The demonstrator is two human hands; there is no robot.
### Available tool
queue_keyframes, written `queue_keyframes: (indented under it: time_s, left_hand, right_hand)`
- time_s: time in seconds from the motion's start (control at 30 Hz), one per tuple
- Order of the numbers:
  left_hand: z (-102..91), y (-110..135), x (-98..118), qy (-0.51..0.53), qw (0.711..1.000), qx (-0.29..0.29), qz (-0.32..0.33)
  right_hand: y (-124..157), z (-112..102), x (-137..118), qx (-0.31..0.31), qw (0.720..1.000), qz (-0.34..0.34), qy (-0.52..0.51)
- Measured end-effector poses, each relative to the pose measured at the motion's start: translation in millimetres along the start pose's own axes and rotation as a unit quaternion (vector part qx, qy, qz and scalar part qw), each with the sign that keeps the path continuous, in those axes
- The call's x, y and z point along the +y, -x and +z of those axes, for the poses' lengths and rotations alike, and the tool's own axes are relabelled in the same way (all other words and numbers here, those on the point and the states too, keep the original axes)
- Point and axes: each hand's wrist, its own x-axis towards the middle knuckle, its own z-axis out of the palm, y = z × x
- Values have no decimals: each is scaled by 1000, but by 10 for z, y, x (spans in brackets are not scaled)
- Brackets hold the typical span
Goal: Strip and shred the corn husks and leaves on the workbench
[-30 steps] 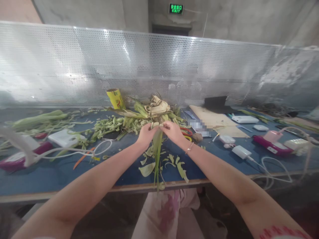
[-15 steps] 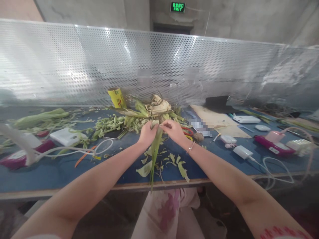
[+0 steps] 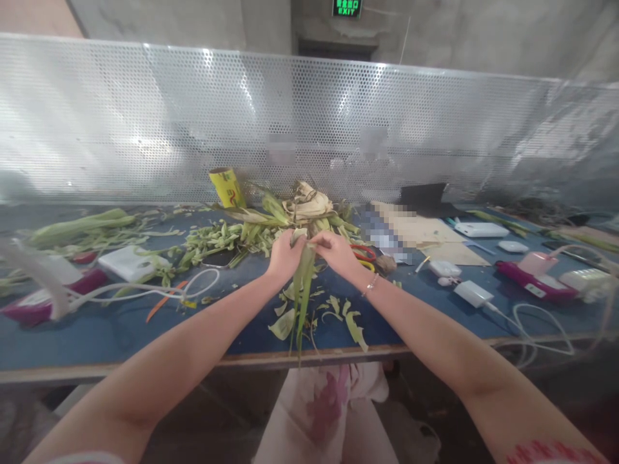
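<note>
Between my hands, over the front middle of the blue table [image 3: 193,341], hangs a green corn husk [image 3: 303,283] with its narrow ends pointing down. My left hand [image 3: 285,256] is closed around the husk's upper end, where a pale edge shows above the thumb. My right hand [image 3: 336,254] pinches the husk's right edge with thumb and fingertips, close beside the left hand. Torn husk scraps [image 3: 283,324] lie on the table below. Behind my hands is a heap of husks [image 3: 309,205], with several knotted green strips [image 3: 213,245] to its left.
Red- and yellow-handled scissors [image 3: 362,254] lie beside my right hand. A yellow cardboard tube [image 3: 227,188] stands at the back, before a perforated metal screen [image 3: 193,122]. Power strips [image 3: 536,283], chargers [image 3: 472,294] and loose white cables [image 3: 140,293] lie at both sides. Brown paper [image 3: 416,225] rests at right.
The husk's hanging strips have spread wider apart and their ends have shifted slightly right. Both hands keep their hold in nearly the same place. The camera view has shifted a little.
</note>
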Motion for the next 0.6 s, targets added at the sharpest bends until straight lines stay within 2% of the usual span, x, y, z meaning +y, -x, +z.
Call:
queue_keyframes:
  time_s: [0.13,0.3,0.6]
  left_hand:
    - [26,-28,-54,34,999,-4,-33]
    - [29,-48,-86,43,998,6,-55]
    - [1,-83,-135,66,994,35,-75]
  right_hand:
    - [17,-5,-48,9,999,-23,22]
    - [46,-11,-78,4,995,-85,43]
    - [125,-68,-204,-63,989,-136,9]
